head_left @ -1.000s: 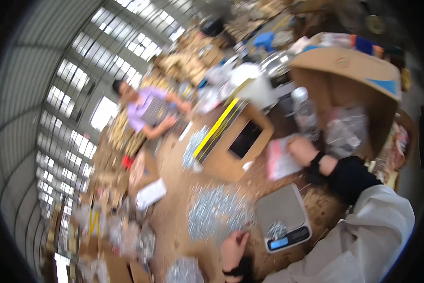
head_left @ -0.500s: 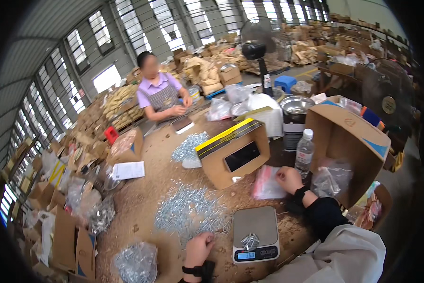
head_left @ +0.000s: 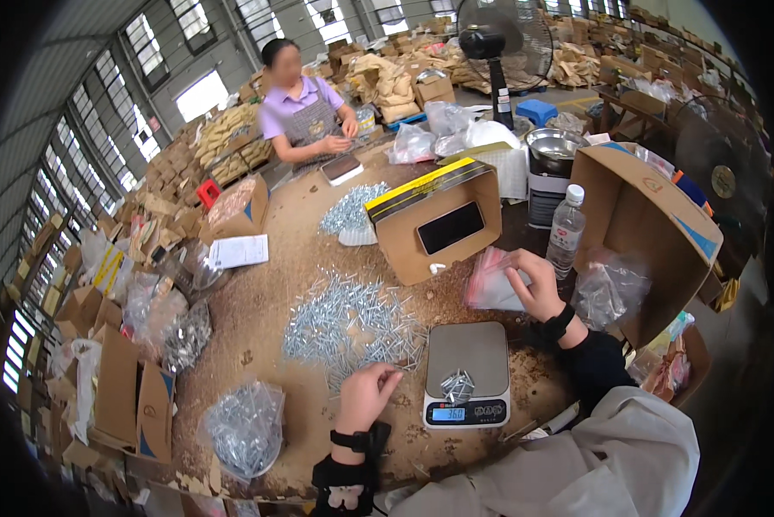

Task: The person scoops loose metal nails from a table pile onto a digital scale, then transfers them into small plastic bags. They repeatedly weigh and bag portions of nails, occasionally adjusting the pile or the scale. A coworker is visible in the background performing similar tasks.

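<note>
My left hand is at the near edge of a spread pile of silvery screws, fingers curled together. Whether something small is between its fingertips is hidden. Just right of it stands a digital scale with a small heap of screws on its plate and its display lit. My right hand is over a stack of clear plastic bags with red edges, thumb and forefinger apart. No bag shows clearly in its grip. A clear bag filled with screws rests at the near left.
An open carton with a phone inside stands beyond the screws. At the right are a water bottle and a large carton. A second screw pile lies farther back. A co-worker is across the table.
The view has tilted down, so the table sits higher in the picture. My right hand's thumb and forefinger have spread above the bags. My left hand stays by the screw pile.
</note>
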Motion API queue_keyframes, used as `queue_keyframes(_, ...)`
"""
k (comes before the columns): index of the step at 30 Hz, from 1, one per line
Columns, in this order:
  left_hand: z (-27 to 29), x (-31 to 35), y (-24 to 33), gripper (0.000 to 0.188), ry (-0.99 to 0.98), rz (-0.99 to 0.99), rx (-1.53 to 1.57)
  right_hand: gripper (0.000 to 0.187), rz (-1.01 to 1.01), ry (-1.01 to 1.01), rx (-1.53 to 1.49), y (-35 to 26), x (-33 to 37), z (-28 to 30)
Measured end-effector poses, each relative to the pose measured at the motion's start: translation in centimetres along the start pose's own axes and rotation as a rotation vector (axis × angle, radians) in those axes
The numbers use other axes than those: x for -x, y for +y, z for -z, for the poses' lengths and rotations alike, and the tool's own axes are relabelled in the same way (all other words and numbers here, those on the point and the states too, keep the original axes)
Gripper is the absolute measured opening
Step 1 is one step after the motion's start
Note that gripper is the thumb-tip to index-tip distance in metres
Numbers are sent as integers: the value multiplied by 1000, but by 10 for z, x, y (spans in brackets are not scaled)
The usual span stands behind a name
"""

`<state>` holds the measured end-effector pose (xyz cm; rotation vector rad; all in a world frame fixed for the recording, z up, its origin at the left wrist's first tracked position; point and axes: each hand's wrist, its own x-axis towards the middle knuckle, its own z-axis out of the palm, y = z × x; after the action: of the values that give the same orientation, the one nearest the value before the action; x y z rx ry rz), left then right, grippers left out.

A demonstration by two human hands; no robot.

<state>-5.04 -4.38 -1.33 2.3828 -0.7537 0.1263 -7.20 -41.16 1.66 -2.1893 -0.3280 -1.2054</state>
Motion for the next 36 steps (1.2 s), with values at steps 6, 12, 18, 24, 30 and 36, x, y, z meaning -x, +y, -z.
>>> queue_keyframes(6, 4, 4, -3, 35, -142, -88, -114, 2, 42, -56, -12, -13, 10, 3)
queue_keyframes(12, -4, 6, -11, 34, -198, -79, -68, 6, -79, -64, 12, 9, 18, 0)
queue_keyframes(18, -3, 1, -26, 23, -86, 19, 31, 10, -75, -91, -36, 1, 19, -8)
queue_keyframes(24, 2, 3, -21, 26, -41, 115, -78, 11, -48, -63, -14, 1, 16, -3)
queue_keyframes(30, -2, 4, -29, 19, -2, 115, -137, 9, -53, -95, -4, 3, 17, -2)
queue_keyframes(36, -4, 7, -32, 13, 59, 87, -387, 13, -61, -173, 25, 2, 18, -5)
